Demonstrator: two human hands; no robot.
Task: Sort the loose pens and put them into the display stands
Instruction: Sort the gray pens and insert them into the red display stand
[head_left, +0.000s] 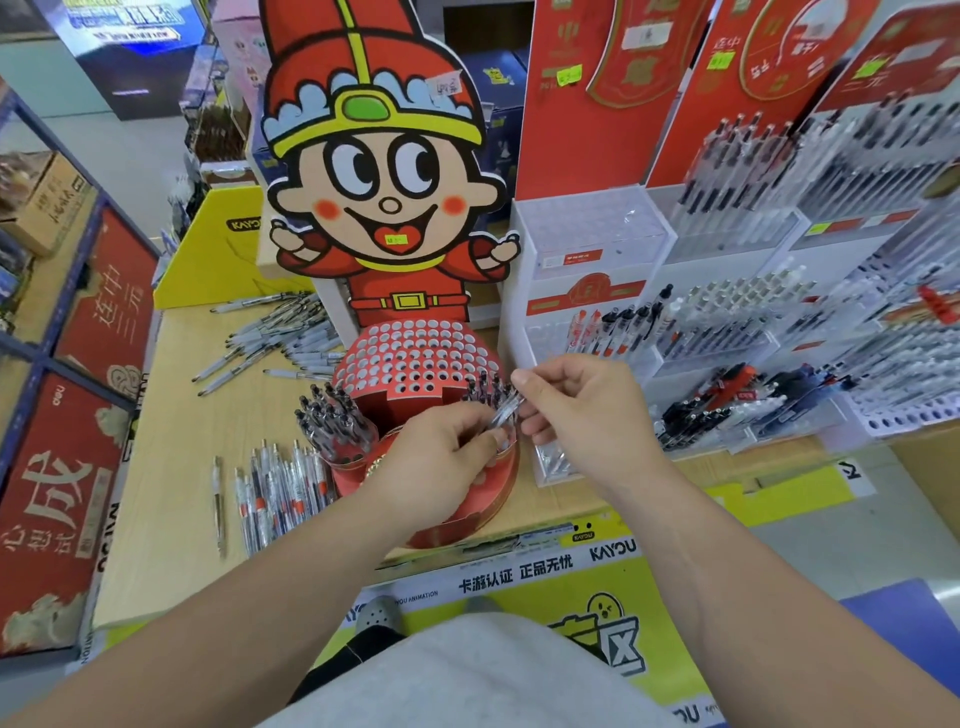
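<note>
A red round display stand (415, 358) with many holes stands below a cartoon cardboard figure (379, 171). Black-capped pens (332, 415) fill its left front tier. Both my hands hover over the stand's right front part. My left hand (441, 467) and my right hand (576, 410) together pinch a clear pen (506, 408) between their fingertips, held slanted above pens standing in the stand. Loose pens with orange bands (275, 488) lie on the wooden table (171, 467) left of the stand. Another heap of grey pens (280, 338) lies farther back.
White tiered pen racks (727, 332) full of pens stand to the right. A yellow cardboard box (218, 254) sits at the back left. Red boxed goods (67, 467) fill blue shelving on the left. The table's front edge carries a yellow banner (519, 566).
</note>
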